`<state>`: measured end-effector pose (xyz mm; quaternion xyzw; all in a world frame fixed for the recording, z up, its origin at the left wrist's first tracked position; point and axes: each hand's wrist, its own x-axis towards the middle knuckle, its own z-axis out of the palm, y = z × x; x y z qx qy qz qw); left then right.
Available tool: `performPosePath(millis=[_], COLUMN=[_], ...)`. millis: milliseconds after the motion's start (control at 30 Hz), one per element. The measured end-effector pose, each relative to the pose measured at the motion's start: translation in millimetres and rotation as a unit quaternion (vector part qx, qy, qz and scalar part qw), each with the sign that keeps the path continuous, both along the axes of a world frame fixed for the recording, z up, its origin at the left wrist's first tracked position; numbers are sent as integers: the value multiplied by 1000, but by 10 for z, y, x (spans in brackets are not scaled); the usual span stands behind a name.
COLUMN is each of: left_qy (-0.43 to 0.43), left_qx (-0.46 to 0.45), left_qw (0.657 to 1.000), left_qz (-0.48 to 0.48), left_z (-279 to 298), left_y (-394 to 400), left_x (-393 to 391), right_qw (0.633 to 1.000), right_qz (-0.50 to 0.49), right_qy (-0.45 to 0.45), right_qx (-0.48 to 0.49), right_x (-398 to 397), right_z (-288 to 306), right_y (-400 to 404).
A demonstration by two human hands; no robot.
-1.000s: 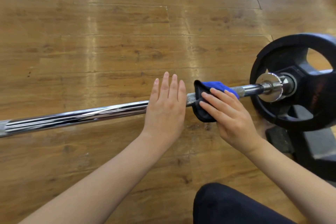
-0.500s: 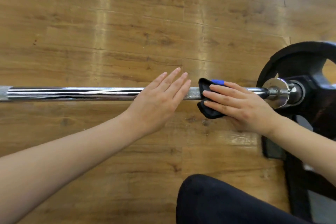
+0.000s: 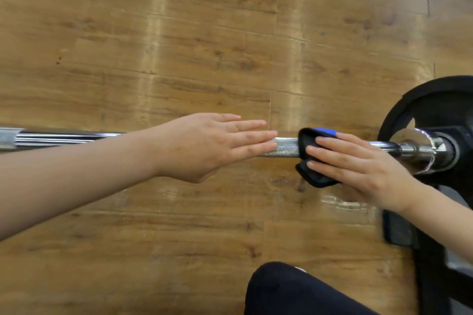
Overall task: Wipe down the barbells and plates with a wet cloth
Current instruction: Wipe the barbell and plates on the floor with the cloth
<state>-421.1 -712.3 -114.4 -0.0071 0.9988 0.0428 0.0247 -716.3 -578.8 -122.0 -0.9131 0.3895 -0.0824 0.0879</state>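
One barbell (image 3: 285, 150), one plate (image 3: 432, 100), one cloth (image 3: 305, 147) — two flat hands.

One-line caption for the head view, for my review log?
Right hand presses a dark cloth onto the barbell near the plate; flat left hand steadies it.

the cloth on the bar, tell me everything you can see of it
The cloth is dark, nearly black, with a bright blue strip along its top edge. It looks soft and folded, draped over the knurled part of the chrome barbell, one corner hanging below. The right hand lies on it with straight fingers. The left hand rests on the bar beside it, not touching it. Wetness cannot be told.
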Motion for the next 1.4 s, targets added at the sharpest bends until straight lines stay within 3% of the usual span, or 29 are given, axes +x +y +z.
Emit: performPosePath(millis=[167,300,433,600,733,1000,1167,1267,1400], left_qy=[-43,-143,-125,-45,-61,-79,-32,-44,-56], left_qx=[33,80,94,103,101,102,129,121,98], left_qw=[998,970,952,959,949,944,939,935,937], left_qz=[36,181,262,259,291,303,319,330,329], left_z=[21,102,154,184,174,106,118,113,91], left_y=[63,94,197,437,478,549,486,460,470], left_x=[12,-6,-94,-436,-530,-512,-436,-347,-307], right_qw=[999,998,987,978,966,973,944,938,960], right_qz=[-23,-44,-150,-203,-259,-220,-296,-326,-273], right_qy=[-30,-14,-35,-14,5,-63,-143,-115,-60], right_qx=[-25,-45,-44,-41,18,-9,-38,-12,13], right_x=[254,477,255,325,359,509,735,831,817], right_z=[26,-26,61,147,73,199,258,181,80], right_y=[-12,-27,256,271,202,212,-57,-169,-63])
